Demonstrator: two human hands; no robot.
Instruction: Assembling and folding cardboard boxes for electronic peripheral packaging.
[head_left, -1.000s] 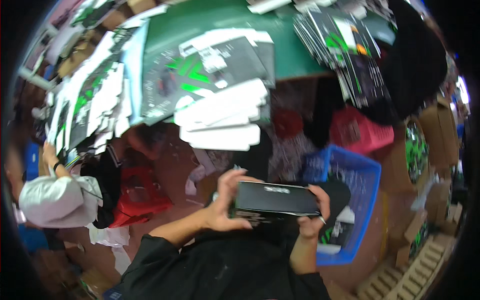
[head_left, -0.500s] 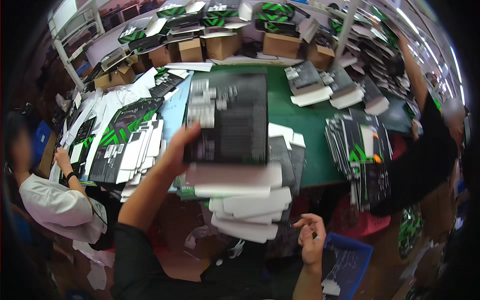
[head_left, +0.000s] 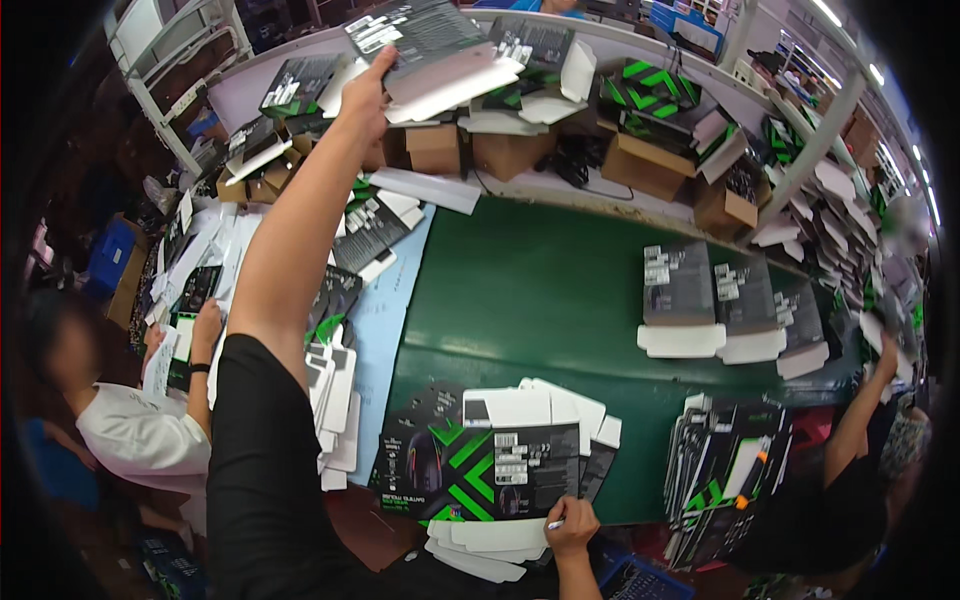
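Observation:
My left hand point(head_left: 368, 98) is stretched up to the shelf at the back, its thumb and fingers gripping a black box point(head_left: 430, 45) with white labels and an open white flap. That box sits above other boxes on the shelf; whether it touches them I cannot tell. At the table's near edge my right hand point(head_left: 573, 525) is curled beside a stack of flattened black and green cartons point(head_left: 535, 450). A small pale thing shows at its fingers, too small to name. White flaps point(head_left: 475, 540) stick out below the stack.
Three dark boxes with white flaps point(head_left: 682, 342) lie on the green table point(head_left: 500, 290). More cartons point(head_left: 720, 480) are stacked at the right edge. Brown cardboard boxes point(head_left: 645, 165) line the shelf. One co-worker point(head_left: 145, 435) sits at left, another point(head_left: 840, 500) at right.
My left hand has carried the black box from above the table up to the back shelf. My right hand has come to the carton stack and curled. The view has shifted.

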